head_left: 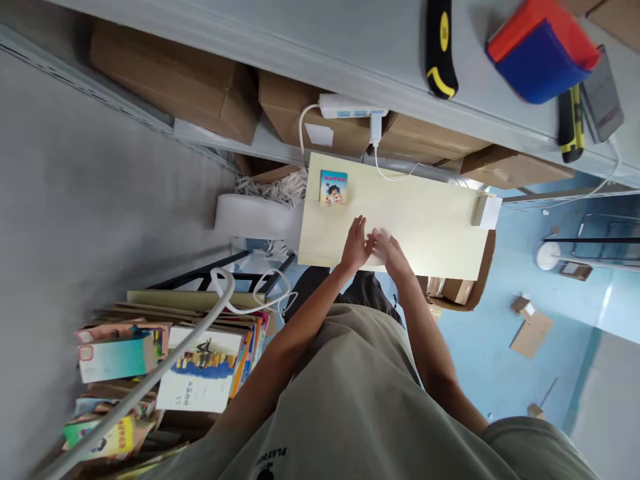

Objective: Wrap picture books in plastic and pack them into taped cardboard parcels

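Observation:
Both my hands meet over the near half of a pale yellow tabletop (430, 227). My left hand (356, 244) presses its fingers against the left side of a small white object (379, 240). My right hand (395, 255) curls round that object from the right. I cannot make out what the white object is. A small blue picture book (333, 187) lies on the table's far left corner, apart from my hands. A small white box (487, 211) sits at the table's right edge.
Cardboard boxes (175, 80) fill the shelf behind the table, with a white power strip (345, 106) and its cables. A stack of books (165, 363) is at my lower left, a white foam roll (250, 217) beside the table. Tools and a red-blue pack (543, 50) lie on the upper shelf.

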`<state>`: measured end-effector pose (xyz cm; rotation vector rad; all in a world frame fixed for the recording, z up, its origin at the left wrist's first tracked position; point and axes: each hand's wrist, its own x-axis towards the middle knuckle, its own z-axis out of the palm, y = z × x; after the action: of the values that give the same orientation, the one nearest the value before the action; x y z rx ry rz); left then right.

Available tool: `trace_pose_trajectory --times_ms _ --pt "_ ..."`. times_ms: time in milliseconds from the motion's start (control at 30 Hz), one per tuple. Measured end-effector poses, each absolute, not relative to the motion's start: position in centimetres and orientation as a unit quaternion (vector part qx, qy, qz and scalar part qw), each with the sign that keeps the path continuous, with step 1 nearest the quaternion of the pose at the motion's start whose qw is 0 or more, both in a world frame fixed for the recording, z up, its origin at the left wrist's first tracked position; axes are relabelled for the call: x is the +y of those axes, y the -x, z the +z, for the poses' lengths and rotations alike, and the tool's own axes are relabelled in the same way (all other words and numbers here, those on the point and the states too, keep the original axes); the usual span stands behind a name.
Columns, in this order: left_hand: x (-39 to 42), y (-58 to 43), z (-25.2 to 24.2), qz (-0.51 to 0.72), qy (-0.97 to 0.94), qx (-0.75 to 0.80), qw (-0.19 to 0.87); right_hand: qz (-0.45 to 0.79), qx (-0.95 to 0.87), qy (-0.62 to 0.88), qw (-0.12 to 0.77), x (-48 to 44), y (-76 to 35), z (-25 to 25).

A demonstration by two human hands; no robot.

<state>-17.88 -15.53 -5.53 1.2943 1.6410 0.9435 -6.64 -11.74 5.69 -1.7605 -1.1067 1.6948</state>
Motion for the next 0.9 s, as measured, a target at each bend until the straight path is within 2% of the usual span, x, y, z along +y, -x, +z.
trace_pose_trajectory --times_ms 100,167,267,367,500,733,833,900 --pt "-15.3 17.5 -4.9 0.363 -0.504 0.696 0.360 0.590 -0.411 0.659 0.222 -10.8 4.9 4.8" --pt "-15.1 17.6 -3.9 0.370 -0.475 0.726 0.332 0.549 -0.491 0.650 0.186 -10.3 4.0 4.9" --pt "-14.8 17.8 -1.5 0.396 -0.441 0.750 0.293 0.457 -0.644 0.600 0.125 -10.0 2.8 6.4" --pt "-14.5 16.8 1.7 0.418 -0.441 0.754 0.251 0.426 -0.716 0.544 0.104 -9.5 0.9 9.2" --pt "-14.0 12.4 5.2 0.415 -0.465 0.745 0.238 0.449 -0.703 0.529 0.156 -7.7 -4.4 13.5" --pt "-11.1 2.3 9.8 0.369 -0.582 0.674 0.268 0.480 -0.595 0.593 0.253 -4.2 -18.7 20.7" --pt "-10.0 -0.4 10.6 0.324 -0.614 0.655 0.298 0.455 -0.581 0.625 0.255 -3.3 -24.5 20.6" --pt "-9.6 -1.1 9.5 0.297 -0.625 0.651 0.313 0.453 -0.584 0.629 0.239 -2.6 -27.7 18.1"
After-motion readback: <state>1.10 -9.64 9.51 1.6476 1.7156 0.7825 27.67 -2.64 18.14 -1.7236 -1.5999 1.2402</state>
